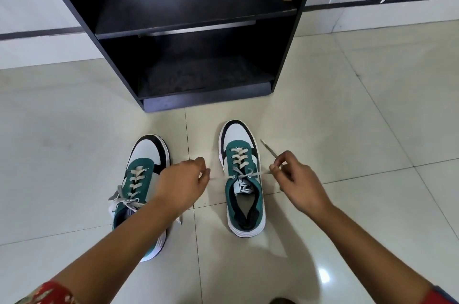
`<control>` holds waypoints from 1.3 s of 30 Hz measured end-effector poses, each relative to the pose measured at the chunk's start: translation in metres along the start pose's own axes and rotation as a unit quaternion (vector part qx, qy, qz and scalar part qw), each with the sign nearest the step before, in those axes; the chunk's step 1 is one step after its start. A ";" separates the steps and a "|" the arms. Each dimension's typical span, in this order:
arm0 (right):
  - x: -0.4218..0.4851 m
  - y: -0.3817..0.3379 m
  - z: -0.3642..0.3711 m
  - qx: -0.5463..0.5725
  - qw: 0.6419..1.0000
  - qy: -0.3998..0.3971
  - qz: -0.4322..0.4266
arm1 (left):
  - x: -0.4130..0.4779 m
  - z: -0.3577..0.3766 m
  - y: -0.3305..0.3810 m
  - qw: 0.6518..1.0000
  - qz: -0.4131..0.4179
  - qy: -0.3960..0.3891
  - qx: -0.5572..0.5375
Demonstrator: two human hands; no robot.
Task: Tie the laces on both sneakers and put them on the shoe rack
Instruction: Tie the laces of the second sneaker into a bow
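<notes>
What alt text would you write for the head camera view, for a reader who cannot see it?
Two bare hands, left hand and right hand, pull the lace ends of the right sneaker apart sideways. The left sneaker stands beside it on the tiled floor, before a black shoe rack.

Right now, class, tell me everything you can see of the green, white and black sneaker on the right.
The green, white and black sneaker on the right stands upright on the pale tiled floor, toe toward the dark shoe rack. It has a white toe, black trim, teal fabric-like upper, thick white sole and cream laces, crossed once and pulled taut sideways by the left hand and right hand.
</notes>
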State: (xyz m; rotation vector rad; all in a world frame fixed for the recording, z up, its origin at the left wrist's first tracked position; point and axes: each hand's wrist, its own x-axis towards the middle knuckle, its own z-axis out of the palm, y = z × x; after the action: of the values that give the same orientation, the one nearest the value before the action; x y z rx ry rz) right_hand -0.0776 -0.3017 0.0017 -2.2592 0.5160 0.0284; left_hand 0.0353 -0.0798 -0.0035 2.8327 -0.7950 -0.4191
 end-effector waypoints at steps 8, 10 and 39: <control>0.001 -0.002 0.006 -0.122 0.987 -0.072 -0.070 | -0.004 0.017 0.020 0.971 0.069 0.008 -0.228; 0.001 -0.010 0.012 -0.097 0.990 -0.065 -0.080 | -0.007 0.019 0.024 0.974 0.064 0.028 -0.214; 0.006 0.012 0.024 0.047 0.991 -0.090 0.091 | 0.003 0.024 0.001 0.994 0.092 0.051 0.013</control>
State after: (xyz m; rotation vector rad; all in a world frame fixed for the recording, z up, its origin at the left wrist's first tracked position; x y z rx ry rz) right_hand -0.0730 -0.2941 -0.0245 -2.0878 0.6108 0.2918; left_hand 0.0295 -0.0842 -0.0269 2.7460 -1.0342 -0.2369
